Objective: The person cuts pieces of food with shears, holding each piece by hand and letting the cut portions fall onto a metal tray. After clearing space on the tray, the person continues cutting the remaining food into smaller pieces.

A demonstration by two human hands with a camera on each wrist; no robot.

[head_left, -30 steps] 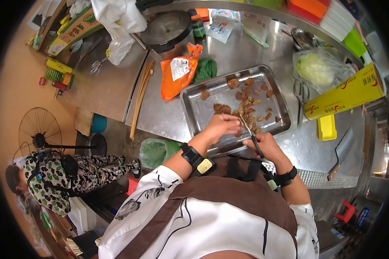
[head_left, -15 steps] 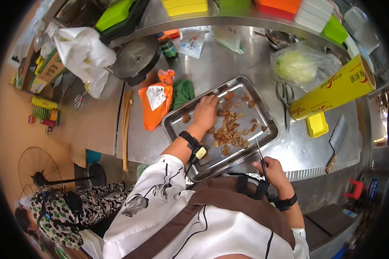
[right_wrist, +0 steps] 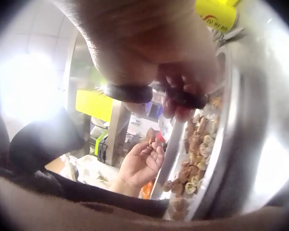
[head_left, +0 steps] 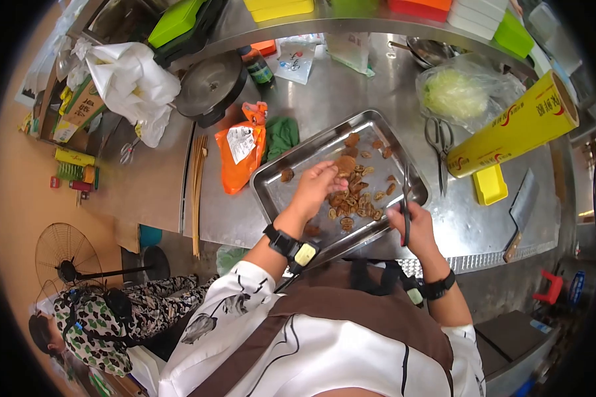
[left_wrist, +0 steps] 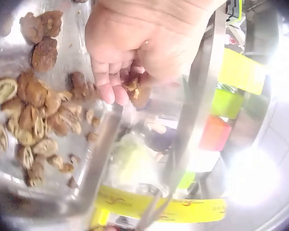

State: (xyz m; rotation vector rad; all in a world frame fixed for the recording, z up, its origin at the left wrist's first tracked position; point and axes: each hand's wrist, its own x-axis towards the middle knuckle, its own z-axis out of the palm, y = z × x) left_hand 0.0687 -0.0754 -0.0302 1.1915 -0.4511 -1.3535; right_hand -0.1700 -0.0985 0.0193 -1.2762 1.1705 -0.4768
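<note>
The left hand (head_left: 314,188) pinches a brown wrinkled piece (head_left: 345,165) above a metal tray (head_left: 271,173); in the left wrist view the piece (left_wrist: 140,96) shows between its fingers and thumb. Beneath lies a heap of brown pieces (head_left: 357,202), some of them cut with pale insides, and a few loose ones around it. The right hand (head_left: 417,228) grips the dark handles of scissors (head_left: 406,215) at the tray's near right edge, the blades pointing away from the body. In the right wrist view the handles (right_wrist: 130,94) are around the fingers.
Right of the tray lie other scissors (head_left: 440,149), bagged cabbage (head_left: 453,92), a yellow film roll (head_left: 516,126), a yellow box (head_left: 490,184) and a cleaver (head_left: 522,202). An orange bag (head_left: 240,159), green cloth (head_left: 282,137) and sticks (head_left: 197,192) lie left. A person (head_left: 96,321) is at far left.
Over the last half second, the left hand has drawn back from the tray's far left part toward the heap, now holding a piece. The scissors have risen with the right hand, pointing more straight ahead.
</note>
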